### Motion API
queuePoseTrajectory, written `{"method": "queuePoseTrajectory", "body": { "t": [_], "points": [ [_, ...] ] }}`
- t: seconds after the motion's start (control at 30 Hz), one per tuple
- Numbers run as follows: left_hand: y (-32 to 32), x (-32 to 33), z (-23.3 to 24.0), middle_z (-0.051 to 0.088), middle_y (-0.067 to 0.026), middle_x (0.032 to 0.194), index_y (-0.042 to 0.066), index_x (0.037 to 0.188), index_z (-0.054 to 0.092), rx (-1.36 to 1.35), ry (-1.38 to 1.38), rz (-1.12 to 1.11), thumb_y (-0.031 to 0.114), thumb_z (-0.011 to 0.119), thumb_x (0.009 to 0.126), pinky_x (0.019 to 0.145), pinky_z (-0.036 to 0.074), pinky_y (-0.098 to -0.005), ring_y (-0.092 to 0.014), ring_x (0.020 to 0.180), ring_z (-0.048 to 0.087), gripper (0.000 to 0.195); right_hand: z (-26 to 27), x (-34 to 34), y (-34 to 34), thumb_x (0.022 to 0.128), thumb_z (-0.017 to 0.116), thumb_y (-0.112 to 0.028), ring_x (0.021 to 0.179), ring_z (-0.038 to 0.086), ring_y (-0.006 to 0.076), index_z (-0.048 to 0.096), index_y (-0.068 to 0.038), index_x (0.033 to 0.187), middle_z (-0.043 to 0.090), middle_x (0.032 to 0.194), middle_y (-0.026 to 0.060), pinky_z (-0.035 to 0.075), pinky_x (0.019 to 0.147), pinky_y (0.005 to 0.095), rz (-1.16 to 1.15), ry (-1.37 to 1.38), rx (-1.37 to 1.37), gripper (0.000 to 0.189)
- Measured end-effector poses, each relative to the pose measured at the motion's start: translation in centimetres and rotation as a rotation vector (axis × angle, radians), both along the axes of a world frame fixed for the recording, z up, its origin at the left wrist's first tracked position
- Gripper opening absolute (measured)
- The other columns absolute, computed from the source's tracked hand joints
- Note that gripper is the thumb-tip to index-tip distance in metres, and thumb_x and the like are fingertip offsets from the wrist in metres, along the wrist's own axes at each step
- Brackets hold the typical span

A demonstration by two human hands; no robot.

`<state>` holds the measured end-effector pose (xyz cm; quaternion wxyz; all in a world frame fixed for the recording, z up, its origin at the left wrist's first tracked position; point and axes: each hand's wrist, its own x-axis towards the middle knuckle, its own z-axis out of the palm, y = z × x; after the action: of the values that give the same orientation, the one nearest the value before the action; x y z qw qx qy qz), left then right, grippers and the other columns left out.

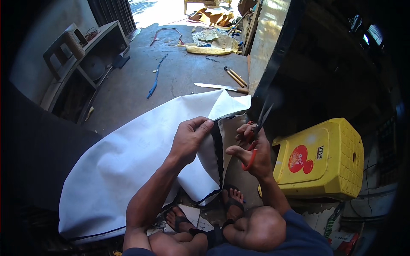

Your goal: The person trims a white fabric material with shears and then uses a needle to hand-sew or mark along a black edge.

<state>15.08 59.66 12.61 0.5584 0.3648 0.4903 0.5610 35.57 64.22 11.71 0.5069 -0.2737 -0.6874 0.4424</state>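
Observation:
A large white sheet of fabric or vinyl with a black edge band spreads before me, over the floor and beside my legs. My left hand pinches its upper edge between thumb and fingers, where the black band begins. Right of the band a beige strip of material hangs down. Red-handled scissors sit in my right hand, blades pointing up and away from the sheet; the thumb is outside the lower handle loop. Whether the blades are fully closed is hard to tell.
A yellow plastic stool lies on its side at the right. Beyond the sheet are a long knife, wooden-handled pincers and a blue strip. Foam scraps lie farther off; a low shelf stands left.

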Motion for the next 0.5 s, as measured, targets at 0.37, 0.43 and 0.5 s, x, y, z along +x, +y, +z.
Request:
{"method": "queuePoseTrajectory", "body": {
  "t": [0.37, 0.43, 0.5],
  "points": [
    [0.3, 1.5, -0.6, 0.071, -0.0053, 0.089, -0.002, 0.103, 0.07, -0.03, 0.121, -0.073, 0.028, 0.065, 0.103, 0.068, 0.054, -0.025, -0.01, 0.073, 0.065, 0.03, -1.4, -0.9, 0.5, 0.096, 0.069, -0.003, 0.075, 0.062, 0.0086, 0.047, -0.005, 0.097, 0.065, 0.086, 0.0057, 0.053, 0.07, 0.0269, -0.068, 0.052, -0.031, 0.022],
    [0.6, 1.3, -0.6, 0.071, -0.0054, 0.089, -0.002, 0.103, 0.07, -0.057, 0.063, -0.071, 0.027, 0.065, 0.102, 0.068, 0.055, -0.0245, -0.01, 0.073, 0.065, 0.03, -1.1, -1.4, 0.4, 0.095, 0.069, -0.003, 0.077, 0.061, 0.0085, 0.047, -0.006, 0.096, 0.065, 0.087, 0.0048, 0.052, 0.072, 0.0267, -0.054, 0.161, -0.159, 0.022],
    [0.7, 1.1, -0.9, 0.071, -0.0054, 0.089, -0.002, 0.103, 0.07, -0.079, -0.019, -0.091, 0.027, 0.066, 0.102, 0.068, 0.055, -0.024, -0.01, 0.073, 0.066, 0.029, -1.2, -1.4, 0.6, 0.095, 0.069, -0.004, 0.079, 0.06, 0.0086, 0.048, -0.006, 0.096, 0.064, 0.087, 0.0039, 0.051, 0.075, 0.0265, -0.008, 0.221, -0.279, 0.021]
  ]
}}
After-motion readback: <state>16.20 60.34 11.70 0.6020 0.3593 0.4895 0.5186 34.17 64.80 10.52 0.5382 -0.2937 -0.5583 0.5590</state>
